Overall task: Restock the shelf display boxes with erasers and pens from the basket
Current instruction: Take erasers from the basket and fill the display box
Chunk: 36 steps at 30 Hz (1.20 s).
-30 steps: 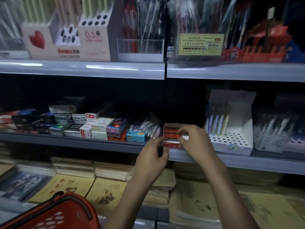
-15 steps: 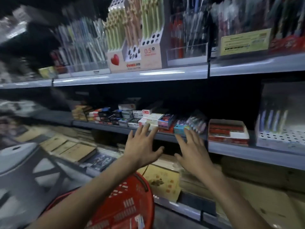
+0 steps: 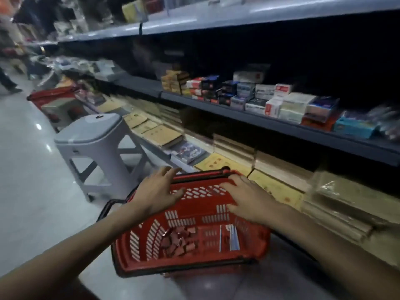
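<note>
low in the view, at six o'clock, a red basket (image 3: 201, 203) sits on the pale floor (image 3: 32, 180) just in front of the shelving. on its bottom, a loose heap of small reddish erasers (image 3: 179, 241) lies toward the seven o'clock side. a few slim pens (image 3: 233, 238) in pale blue and white lie side by side toward four o'clock, apart from the heap. both forearms come in from the bottom corners. the left hand (image 3: 158, 191) is spread wide and empty, fingers straight, over the basket's far rim at ten o'clock, its fingertips reaching the folded black-and-red handle (image 3: 201, 175). the right hand (image 3: 249, 202) is likewise wide and empty, palm down over the far wall at two o'clock. whether either palm presses on the plastic cannot be told through the blur.

beyond the basket, from twelve to three o'clock, flat yellowish notebooks (image 3: 161, 135) lie in rows on the lowest shelf. at ten o'clock from the basket a grey plastic stool (image 3: 93, 135) stands on the floor beside that shelf. higher up, the middle shelf (image 3: 270, 123) carries a row of small stationery boxes (image 3: 257, 94), with a light blue box (image 3: 352, 126) toward its three o'clock end. far off at ten o'clock of the view a second red container (image 3: 54, 94) sits low by the shelving, blurred.
</note>
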Tool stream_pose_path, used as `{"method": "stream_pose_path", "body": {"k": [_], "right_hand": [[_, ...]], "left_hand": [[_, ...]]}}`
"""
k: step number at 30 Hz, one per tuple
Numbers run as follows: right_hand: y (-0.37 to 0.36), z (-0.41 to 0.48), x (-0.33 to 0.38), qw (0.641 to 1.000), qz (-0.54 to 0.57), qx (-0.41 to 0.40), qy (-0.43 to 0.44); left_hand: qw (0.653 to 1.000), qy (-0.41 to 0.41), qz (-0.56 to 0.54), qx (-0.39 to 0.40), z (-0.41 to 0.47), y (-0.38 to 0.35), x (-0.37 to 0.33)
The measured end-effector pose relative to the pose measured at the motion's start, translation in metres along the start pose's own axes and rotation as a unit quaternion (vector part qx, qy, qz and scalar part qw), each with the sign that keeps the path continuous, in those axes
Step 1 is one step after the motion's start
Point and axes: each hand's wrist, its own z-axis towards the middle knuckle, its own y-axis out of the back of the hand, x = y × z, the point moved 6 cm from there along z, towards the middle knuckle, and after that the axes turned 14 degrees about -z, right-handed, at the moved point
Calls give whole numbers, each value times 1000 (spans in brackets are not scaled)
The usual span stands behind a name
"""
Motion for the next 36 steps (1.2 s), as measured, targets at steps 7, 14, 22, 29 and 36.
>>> {"method": "stream_pose_path", "body": {"k": [7,14,22,29,36], "right_hand": [[-88,82,97,981,-8,144,130],[-231,164,157,949,-24,260,178],[-360,199,210,941,-69,237,230],[-384,192,234,927,-171,211,258],[-409,188,222,920,-146,257,258]], "left_hand": [[996,76,-33,32,-13,-60,96],[985,133,-13,106,-10,-120,129],[972,157,1,173,-2,-146,142],[937,207,38,278,-6,-164,158],[927,218,23,305,-10,-169,158]]}}
